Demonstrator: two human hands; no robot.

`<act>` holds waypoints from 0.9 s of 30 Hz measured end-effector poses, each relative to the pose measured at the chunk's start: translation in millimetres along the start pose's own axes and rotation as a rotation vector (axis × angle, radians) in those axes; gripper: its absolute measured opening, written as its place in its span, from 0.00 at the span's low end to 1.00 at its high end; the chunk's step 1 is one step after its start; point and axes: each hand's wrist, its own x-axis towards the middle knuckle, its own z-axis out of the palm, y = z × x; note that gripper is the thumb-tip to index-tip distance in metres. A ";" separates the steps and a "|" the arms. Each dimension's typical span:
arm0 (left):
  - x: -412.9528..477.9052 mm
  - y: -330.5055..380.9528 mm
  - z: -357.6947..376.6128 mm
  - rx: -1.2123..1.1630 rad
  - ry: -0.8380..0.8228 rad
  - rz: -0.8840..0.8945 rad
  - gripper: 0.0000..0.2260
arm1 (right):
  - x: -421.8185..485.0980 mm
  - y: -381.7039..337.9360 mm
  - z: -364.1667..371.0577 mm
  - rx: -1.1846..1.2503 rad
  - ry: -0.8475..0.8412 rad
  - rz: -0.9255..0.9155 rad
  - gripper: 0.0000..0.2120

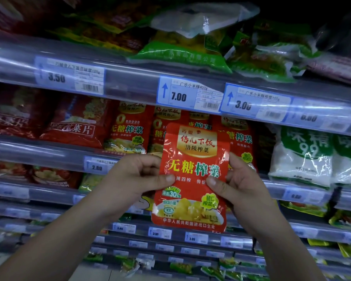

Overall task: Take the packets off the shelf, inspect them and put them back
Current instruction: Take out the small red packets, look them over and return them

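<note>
Item, nearest: left hand and right hand, each on a bare forearm, both gripping one red packet; thumbs pressed on its printed face, left fingers hidden behind it, right fingers curled round its right edge; packet upright, face to the camera, held clear of the shelving in front of the second tier down.

Packet print, top to bottom: 倍儿下饭; 涪陵榨菜; 无糖榨菜 in yellow and green; "30%" on a green badge; 脆口榨菜心 on a second green badge; 中华人民共和国进出口企业 along the foot.

Shelving: grey tiers with clear price rails, many tiers running down the frame.

Stock, by size:
- white bags, two counted, marked 味精 and "99" on a green roundel, at the right of the second tier;
- green packets, at least two, on the top tier, print blurred;
- dark red packets, two, at the left of the second tier, ending 菜片;
- matching red packets, three plainly seen plus one mostly hidden behind the held one, reading 无糖榨菜.

Price labels, top rail: three read; "3.50"; "7.00", 广乐小米辣400g; "3.00", 100g; a fourth too blurred to read. Next rail: "2.00". Lower rail: three small labels, each "3.00".
</note>
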 end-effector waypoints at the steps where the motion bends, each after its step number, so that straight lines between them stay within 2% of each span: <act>1: 0.9 0.3 -0.5 -0.023 0.002 0.006 0.14 | 0.0 0.3 -1.6 0.015 -0.013 0.008 0.23; 3: 3.0 0.4 -1.1 -0.061 -0.009 0.012 0.09 | 0.7 1.5 -3.6 0.055 -0.020 0.016 0.24; 5: 3.9 -0.7 -1.1 -0.019 -0.005 0.030 0.10 | 1.4 2.1 -4.4 0.074 -0.011 0.029 0.24; 8: 6.7 -4.0 -7.4 0.067 0.099 0.053 0.05 | 3.9 -2.2 -4.7 -0.044 0.029 0.052 0.26; 11: 14.6 -6.4 -15.3 0.218 0.251 0.044 0.16 | 15.3 -8.3 -1.9 -0.188 0.127 0.048 0.24; 14: 24.4 0.7 -15.5 0.388 0.423 0.144 0.23 | 37.6 -15.9 6.2 -0.278 0.267 -0.021 0.22; 17: 33.6 7.6 -12.5 0.649 0.446 0.245 0.29 | 67.2 -20.7 16.5 -0.473 0.406 -0.104 0.20; 19: 40.4 4.1 -10.7 0.882 0.434 0.277 0.27 | 87.4 -18.4 22.7 -0.722 0.461 -0.114 0.19; 21: 45.8 -3.6 -8.4 0.959 0.417 0.247 0.25 | 100.4 -11.7 25.9 -1.031 0.444 -0.104 0.21; 22: 47.8 -7.8 -7.5 0.969 0.413 0.233 0.23 | 102.7 -9.1 26.7 -1.109 0.426 -0.099 0.23; 25: 49.9 -14.6 -7.3 1.001 0.422 0.252 0.17 | 99.2 -5.5 24.3 -1.133 0.403 -0.106 0.26; 27: 49.9 -16.6 -9.0 1.015 0.426 0.271 0.15 | 90.9 -5.9 18.6 -1.046 0.399 -0.125 0.26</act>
